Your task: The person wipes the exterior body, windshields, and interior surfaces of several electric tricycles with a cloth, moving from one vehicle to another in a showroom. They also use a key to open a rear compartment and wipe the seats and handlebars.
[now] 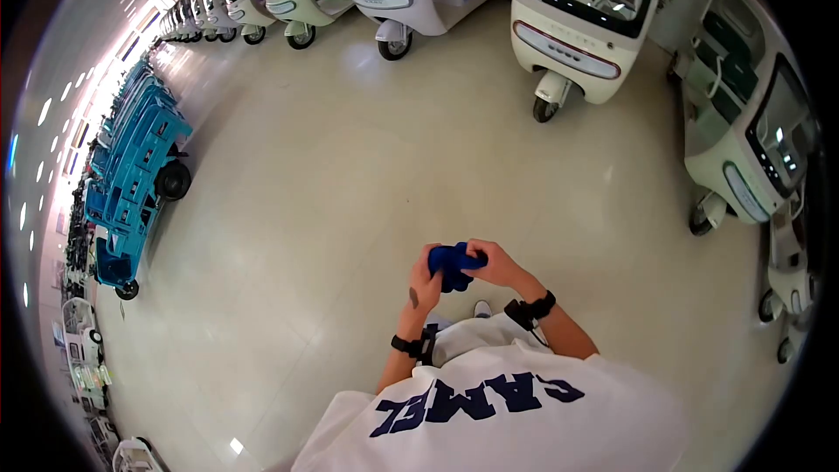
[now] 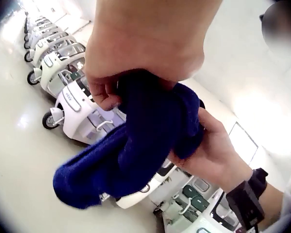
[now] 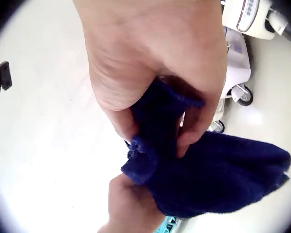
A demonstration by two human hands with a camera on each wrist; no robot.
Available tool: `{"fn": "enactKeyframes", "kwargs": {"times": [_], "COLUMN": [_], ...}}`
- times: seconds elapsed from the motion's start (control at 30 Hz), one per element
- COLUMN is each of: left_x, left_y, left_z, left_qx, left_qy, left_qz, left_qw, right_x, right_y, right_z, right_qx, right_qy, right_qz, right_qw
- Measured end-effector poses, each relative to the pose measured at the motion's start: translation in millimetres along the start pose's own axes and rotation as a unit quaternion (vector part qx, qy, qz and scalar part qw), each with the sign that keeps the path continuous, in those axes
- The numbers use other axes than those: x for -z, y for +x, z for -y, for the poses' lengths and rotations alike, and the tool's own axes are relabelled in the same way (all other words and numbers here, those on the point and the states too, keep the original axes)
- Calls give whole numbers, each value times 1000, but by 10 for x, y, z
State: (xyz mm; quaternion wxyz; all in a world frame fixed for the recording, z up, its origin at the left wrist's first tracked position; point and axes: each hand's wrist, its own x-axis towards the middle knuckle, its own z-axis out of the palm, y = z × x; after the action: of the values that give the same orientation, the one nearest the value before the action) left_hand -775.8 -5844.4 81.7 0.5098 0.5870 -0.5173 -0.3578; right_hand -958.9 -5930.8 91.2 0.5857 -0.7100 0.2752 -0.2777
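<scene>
A dark blue fuzzy cloth (image 1: 453,269) is bunched between both hands in front of the white shirt, above the floor. My left hand (image 1: 423,287) grips one side of it with bent fingers. On the other side, my right hand (image 1: 498,267) pinches the fabric between thumb and fingers. In the left wrist view, a long rounded flap of the cloth (image 2: 106,165) hangs down to the left. The right wrist view shows a gathered bit of fabric by the right thumb, the left hand (image 3: 131,204) below it, and a wide flap stretching right.
White three-wheeled vehicles (image 1: 577,44) stand in a row ahead and along the right. Blue cargo tricycles (image 1: 144,166) line the left side. Shiny beige tile floor (image 1: 350,166) stretches between them. A shoe (image 1: 482,308) shows below the hands. Straps with small devices (image 1: 529,310) circle both wrists.
</scene>
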Motion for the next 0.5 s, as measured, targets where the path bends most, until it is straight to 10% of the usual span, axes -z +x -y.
{"fn": "enactKeyframes", "kwargs": {"times": [0.3, 0.4, 0.43, 0.5], "left_x": [10, 120, 353, 482], "left_y": [2057, 2798, 3322, 3965], "left_z": [551, 603, 528, 484], "left_qx": [100, 30, 94, 161], "left_qy": [182, -71, -179, -298], "left_qz": [181, 120, 110, 98], "left_qw": [961, 990, 973, 936], "right_x": [701, 879, 898, 1054], "right_y": [1706, 2529, 3034, 3595], "right_z": [289, 302, 410, 272], "right_qx": [56, 108, -18, 1], "right_qy": [164, 83, 220, 149], "right_qz": [-108, -96, -128, -155], "right_qw": [979, 986, 967, 977]}}
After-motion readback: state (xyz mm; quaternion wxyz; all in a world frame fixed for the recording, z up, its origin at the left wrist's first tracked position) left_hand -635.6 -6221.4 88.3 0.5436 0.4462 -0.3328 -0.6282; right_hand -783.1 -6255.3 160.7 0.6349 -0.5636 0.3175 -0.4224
